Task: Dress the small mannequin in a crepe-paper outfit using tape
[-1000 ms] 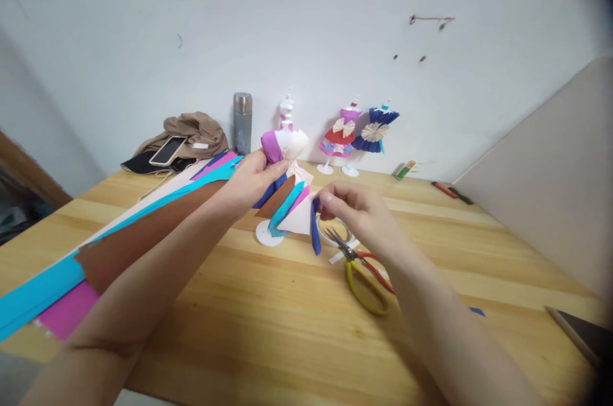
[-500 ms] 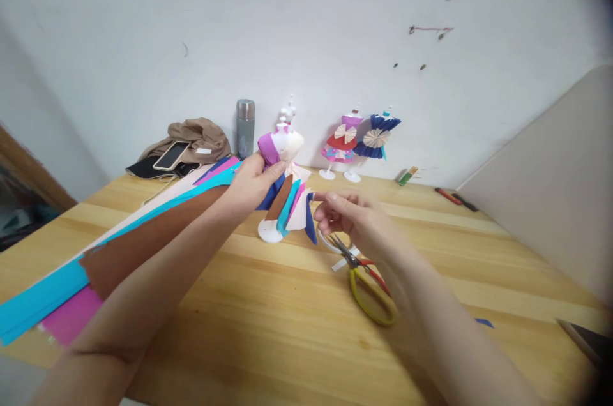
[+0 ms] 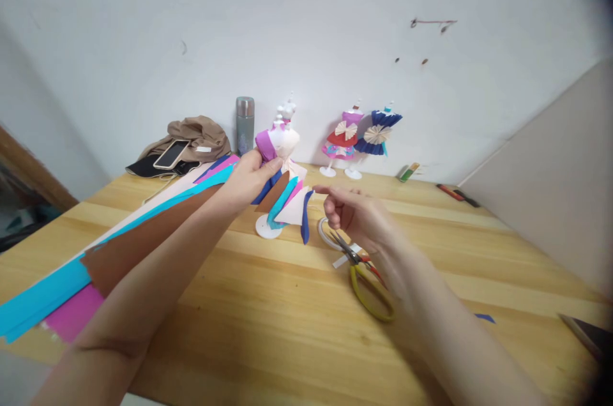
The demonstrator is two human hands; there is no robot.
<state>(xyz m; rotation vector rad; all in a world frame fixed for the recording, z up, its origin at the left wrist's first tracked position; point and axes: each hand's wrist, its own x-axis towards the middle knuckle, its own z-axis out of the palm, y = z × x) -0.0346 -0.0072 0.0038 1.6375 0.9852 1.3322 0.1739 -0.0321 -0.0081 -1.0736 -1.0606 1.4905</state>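
Observation:
My left hand (image 3: 251, 179) is closed around a small dress form (image 3: 286, 141) with a purple and cream paper top, tilted over its round white base (image 3: 267, 227). Brown, turquoise, pink, cream and dark blue paper strips (image 3: 291, 209) fan out from its waist as a skirt. To the right, my right hand (image 3: 357, 211) points its index finger at the dark blue strip's upper end; whether it touches cannot be told. Its other fingers are loosely curled, with nothing visible in them. Scissors with yellow and red handles (image 3: 357, 260) and a white tape roll (image 3: 325, 235) lie just below it.
Long coloured paper sheets (image 3: 158, 227) lie under my left forearm. Behind are a cap and brown cloth (image 3: 204, 135), a phone (image 3: 171, 154), a flask (image 3: 245, 128) and more dressed forms (image 3: 345, 138) by the wall. Knives (image 3: 450, 193) and a blue scrap (image 3: 485, 318) lie right.
My right hand has drawn slightly away from the strips, its index finger straighter. The dress form has shifted a little to the left in my left hand, and the dark blue strip hangs more upright.

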